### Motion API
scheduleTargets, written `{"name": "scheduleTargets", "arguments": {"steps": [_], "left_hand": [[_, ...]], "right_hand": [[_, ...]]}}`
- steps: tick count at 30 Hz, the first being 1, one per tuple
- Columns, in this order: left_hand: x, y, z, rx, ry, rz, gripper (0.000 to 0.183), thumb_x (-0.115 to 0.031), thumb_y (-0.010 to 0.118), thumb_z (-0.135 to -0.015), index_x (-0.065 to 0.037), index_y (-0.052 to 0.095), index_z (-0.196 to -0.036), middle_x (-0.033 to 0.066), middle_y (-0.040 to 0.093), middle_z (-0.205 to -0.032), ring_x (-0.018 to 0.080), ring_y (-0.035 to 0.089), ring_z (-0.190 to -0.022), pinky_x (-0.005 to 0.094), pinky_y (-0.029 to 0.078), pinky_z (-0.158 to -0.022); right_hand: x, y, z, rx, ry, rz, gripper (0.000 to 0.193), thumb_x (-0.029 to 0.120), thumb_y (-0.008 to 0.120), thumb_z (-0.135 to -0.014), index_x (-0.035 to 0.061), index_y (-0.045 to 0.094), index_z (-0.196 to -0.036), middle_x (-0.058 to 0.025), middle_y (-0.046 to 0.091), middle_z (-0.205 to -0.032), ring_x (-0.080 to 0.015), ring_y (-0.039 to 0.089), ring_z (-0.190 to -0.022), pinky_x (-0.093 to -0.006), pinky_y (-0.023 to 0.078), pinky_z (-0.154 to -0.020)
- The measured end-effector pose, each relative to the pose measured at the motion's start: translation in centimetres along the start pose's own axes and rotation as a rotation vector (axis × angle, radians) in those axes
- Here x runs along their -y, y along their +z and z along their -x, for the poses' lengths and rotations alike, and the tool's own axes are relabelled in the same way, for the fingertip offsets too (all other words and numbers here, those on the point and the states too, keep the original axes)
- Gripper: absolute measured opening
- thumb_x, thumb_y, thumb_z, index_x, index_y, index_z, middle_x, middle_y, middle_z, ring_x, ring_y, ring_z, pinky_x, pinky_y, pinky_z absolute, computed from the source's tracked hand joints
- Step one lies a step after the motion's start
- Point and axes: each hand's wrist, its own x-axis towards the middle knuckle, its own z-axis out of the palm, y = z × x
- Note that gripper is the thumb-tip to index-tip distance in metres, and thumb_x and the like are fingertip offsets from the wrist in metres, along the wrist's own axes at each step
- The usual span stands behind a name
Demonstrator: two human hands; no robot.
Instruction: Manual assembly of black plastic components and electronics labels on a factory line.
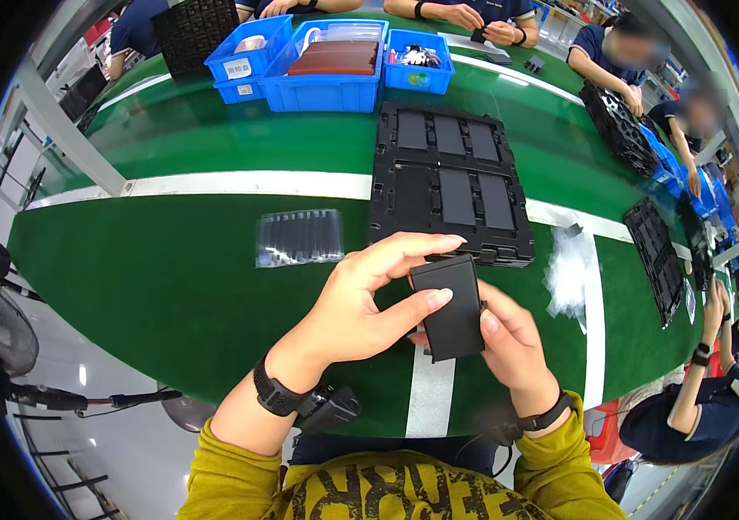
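A flat black rectangular case-like block (456,322) is held above the green table (213,299), tilted slightly. My left hand (356,299) has its thumb on the block's front face and its fingers over the top edge. My right hand (512,342) grips the block's lower right side, thumb along the edge; its other fingers are partly hidden behind. Just beyond my hands lies a black compartment tray (378,208), with dark flat rectangular pieces in several slots and one slot at its near left without such a piece. Left of it is a clear packet (300,237) of dark strips.
Crumpled clear plastic film (569,276) lies right of the tray. Blue bins (322,94) stand at the back. More black trays (654,260) and co-workers (690,399) are along the right. A fan (7,325) stands at the left.
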Motion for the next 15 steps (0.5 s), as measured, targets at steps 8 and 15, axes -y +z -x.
{"name": "scheduleTargets", "arguments": {"steps": [8, 15], "left_hand": [[0.0, -0.8, -0.5, 0.019, 0.056, -0.07, 0.03, 0.0, 0.055, -0.081, 0.0, 0.056, -0.111, 0.0112, 0.058, -0.108, 0.0168, 0.056, -0.097, 0.0299, 0.044, -0.085], [-0.8, -1.7, -0.5, 0.045, 0.158, -0.197, 0.025, 0.0, 0.054, -0.079, 0.002, 0.061, -0.102, 0.0103, 0.061, -0.082, 0.0171, 0.055, -0.077, 0.028, 0.043, -0.069]], "right_hand": [[-0.4, -1.2, -0.3, 0.242, 0.146, -0.335, 0.056, 0.037, 0.038, -0.091, -0.006, 0.033, -0.126, -0.023, 0.051, -0.114, -0.0281, 0.056, -0.099, -0.0388, 0.041, -0.088], [-0.9, -1.3, -0.3, 0.309, 0.202, -0.433, 0.052, 0.034, 0.038, -0.092, -0.007, 0.035, -0.124, -0.0253, 0.048, -0.115, -0.0295, 0.054, -0.1, -0.04, 0.041, -0.088]]}}
